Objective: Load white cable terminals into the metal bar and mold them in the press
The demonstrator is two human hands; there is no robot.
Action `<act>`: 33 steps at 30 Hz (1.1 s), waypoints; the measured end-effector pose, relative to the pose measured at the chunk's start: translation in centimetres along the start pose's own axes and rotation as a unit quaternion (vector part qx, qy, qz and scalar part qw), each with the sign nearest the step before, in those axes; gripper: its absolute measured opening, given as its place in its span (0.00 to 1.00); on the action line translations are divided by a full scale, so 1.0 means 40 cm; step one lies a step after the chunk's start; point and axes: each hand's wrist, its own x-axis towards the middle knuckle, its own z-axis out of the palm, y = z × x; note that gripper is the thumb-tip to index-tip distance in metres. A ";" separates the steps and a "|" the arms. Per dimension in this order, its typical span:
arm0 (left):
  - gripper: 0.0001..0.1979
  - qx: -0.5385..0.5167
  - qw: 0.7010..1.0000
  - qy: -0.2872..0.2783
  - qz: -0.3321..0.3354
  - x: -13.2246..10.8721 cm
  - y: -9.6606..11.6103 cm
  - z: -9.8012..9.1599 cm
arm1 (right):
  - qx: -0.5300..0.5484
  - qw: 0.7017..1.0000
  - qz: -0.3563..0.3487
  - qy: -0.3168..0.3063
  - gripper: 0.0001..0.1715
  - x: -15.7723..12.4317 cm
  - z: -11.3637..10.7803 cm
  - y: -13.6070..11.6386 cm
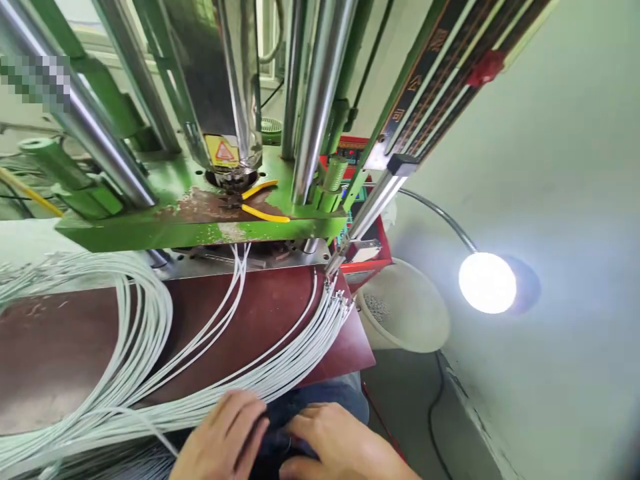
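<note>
Cables on board; bucket right

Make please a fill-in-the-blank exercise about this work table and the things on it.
1. The bundle of cables on the brown table is ____ in colour.
2. The pliers on the green machine plate have ____ handles.
3. The gooseneck lamp is switched ____.

Missing words: white; yellow; on
</note>
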 end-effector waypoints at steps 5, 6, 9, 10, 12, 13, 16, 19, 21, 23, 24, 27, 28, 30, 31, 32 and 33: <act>0.19 0.142 0.987 0.008 -0.071 0.028 -0.056 -0.004 | 0.008 1.000 -0.021 0.000 0.29 0.005 0.035 0.030; 0.21 0.139 0.986 -0.017 -0.091 0.029 -0.063 -0.004 | 0.019 1.000 -0.022 0.006 0.29 0.003 0.034 0.033; 0.18 0.073 0.974 -0.100 -0.192 0.045 -0.080 -0.008 | 0.053 0.998 -0.027 0.024 0.27 0.001 0.023 0.036; 0.17 0.042 0.964 -0.133 -0.226 0.054 -0.085 -0.011 | 0.058 0.998 -0.029 0.026 0.27 0.002 0.020 0.036; 0.14 -0.016 0.941 -0.199 -0.272 0.080 -0.097 -0.018 | 0.059 0.997 -0.032 0.024 0.26 0.008 0.017 0.037; 0.14 -0.042 0.932 -0.228 -0.280 0.094 -0.102 -0.023 | 0.056 0.998 -0.036 0.021 0.26 0.012 0.018 0.038; 0.16 -0.111 0.916 -0.259 -0.286 0.135 -0.112 -0.047 | 0.062 0.996 -0.060 0.009 0.25 0.022 0.026 0.041; 0.19 -0.198 0.873 -0.285 -0.343 0.172 -0.107 -0.082 | 0.078 0.993 -0.084 0.005 0.22 0.025 0.030 0.043; 0.21 -0.246 0.833 -0.305 -0.390 0.193 -0.098 -0.107 | 0.098 0.990 -0.103 -0.002 0.20 0.023 0.025 0.042; 0.23 -0.282 0.811 -0.307 -0.410 0.207 -0.090 -0.127 | 0.128 0.984 -0.124 -0.010 0.19 0.018 0.010 0.035; 0.23 -0.296 0.807 -0.301 -0.413 0.211 -0.087 -0.135 | 0.146 0.980 -0.137 -0.010 0.18 0.016 -0.001 0.028; 0.22 -0.335 0.796 -0.288 -0.414 0.211 -0.083 -0.149 | 0.212 0.965 -0.157 0.001 0.17 0.011 -0.042 -0.001; 0.21 -0.347 0.793 -0.286 -0.411 0.209 -0.082 -0.152 | 0.241 0.959 -0.150 0.002 0.17 0.013 -0.054 -0.012; 0.20 -0.366 0.786 -0.293 -0.404 0.204 -0.077 -0.156 | 0.319 0.940 -0.121 0.008 0.22 0.025 -0.072 -0.034; 0.20 -0.373 0.780 -0.305 -0.400 0.202 -0.073 -0.159 | 0.370 0.922 -0.109 0.020 0.25 0.035 -0.077 -0.043; 0.20 -0.378 0.773 -0.319 -0.397 0.198 -0.068 -0.161 | 0.429 0.896 -0.104 0.041 0.27 0.048 -0.080 -0.050; 0.19 -0.382 0.765 -0.336 -0.394 0.194 -0.063 -0.164 | 0.490 0.862 -0.104 0.074 0.29 0.063 -0.083 -0.054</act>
